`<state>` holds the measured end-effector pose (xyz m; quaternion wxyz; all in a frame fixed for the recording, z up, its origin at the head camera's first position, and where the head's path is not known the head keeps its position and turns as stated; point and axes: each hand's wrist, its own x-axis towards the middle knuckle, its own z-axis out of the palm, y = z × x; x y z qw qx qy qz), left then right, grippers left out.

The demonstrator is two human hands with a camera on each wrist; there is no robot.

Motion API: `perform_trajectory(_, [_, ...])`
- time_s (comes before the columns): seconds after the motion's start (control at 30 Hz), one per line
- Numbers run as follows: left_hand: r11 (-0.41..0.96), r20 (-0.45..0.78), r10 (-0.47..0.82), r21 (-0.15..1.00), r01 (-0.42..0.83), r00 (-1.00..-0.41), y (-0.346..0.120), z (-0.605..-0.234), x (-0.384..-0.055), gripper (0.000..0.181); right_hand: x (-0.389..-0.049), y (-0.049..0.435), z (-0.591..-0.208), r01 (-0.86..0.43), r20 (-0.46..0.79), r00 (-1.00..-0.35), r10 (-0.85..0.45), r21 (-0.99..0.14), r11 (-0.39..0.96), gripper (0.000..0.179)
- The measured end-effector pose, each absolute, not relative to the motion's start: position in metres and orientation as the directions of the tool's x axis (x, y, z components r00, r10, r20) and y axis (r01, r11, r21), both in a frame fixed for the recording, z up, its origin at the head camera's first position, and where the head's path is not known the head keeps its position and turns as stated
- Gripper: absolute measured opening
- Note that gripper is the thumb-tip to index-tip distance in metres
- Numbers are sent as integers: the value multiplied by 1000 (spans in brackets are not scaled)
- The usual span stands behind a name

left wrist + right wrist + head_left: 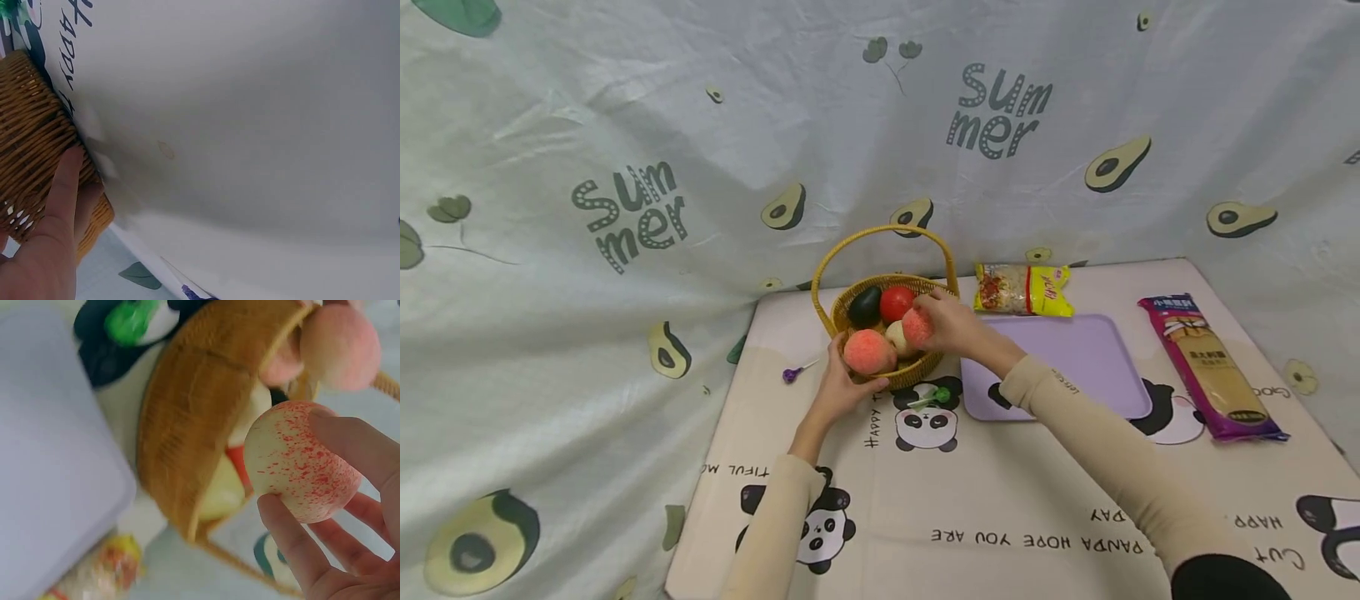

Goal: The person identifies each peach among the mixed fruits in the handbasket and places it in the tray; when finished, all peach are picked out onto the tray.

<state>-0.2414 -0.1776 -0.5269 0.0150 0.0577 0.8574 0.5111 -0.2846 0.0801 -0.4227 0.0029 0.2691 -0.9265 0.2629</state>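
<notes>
Above the right side of a wicker basket (917, 372), my right hand (951, 321) pinches a speckled peach (303, 462) between thumb and fingers. My left hand (842, 379) holds the basket's near left side, with thumb and fingers against the outer weave (37, 137). Beside that hand, a larger pink peach (870, 352) rests at the basket's near edge. Inside lie a dark green oval fruit or vegetable (865, 307), a red tomato-like piece (896, 304) and a pale round piece (898, 337). A yellowish-green fruit (223, 494) shows in the right wrist view.
Right of the basket lies a lilac tray (1075, 358), with a yellow food packet (1026, 290) behind it. A long noodle packet (1213, 367) is farther right. A purple-headed pick (792, 375) and a green-headed item (940, 395) lie near the basket. Its tall handle (880, 229) arches overhead.
</notes>
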Motion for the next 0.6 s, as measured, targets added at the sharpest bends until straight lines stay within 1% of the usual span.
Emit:
perform_trajectory(0.2, [481, 34, 111, 873, 84, -993, -179, -527, -241, 120, -287, 122, -398, -475, 140, -872, -469, -472, 743, 68])
perform_trajectory(0.3, [482, 29, 108, 873, 78, -994, -181, -526, -241, 121, -291, 145, -395, -449, 140, -889, -437, -464, 764, 67])
perform_trajectory(0.43, [493, 23, 99, 867, 69, -995, -181, -527, -241, 122, -295, 175, -401, -392, 117, -916, -384, -468, 792, 66])
perform_trajectory(0.6, [496, 22, 99, 865, 68, -995, -179, -531, -242, 123, -300, 201, -425, -359, 99, -929, -356, -469, 807, 62])
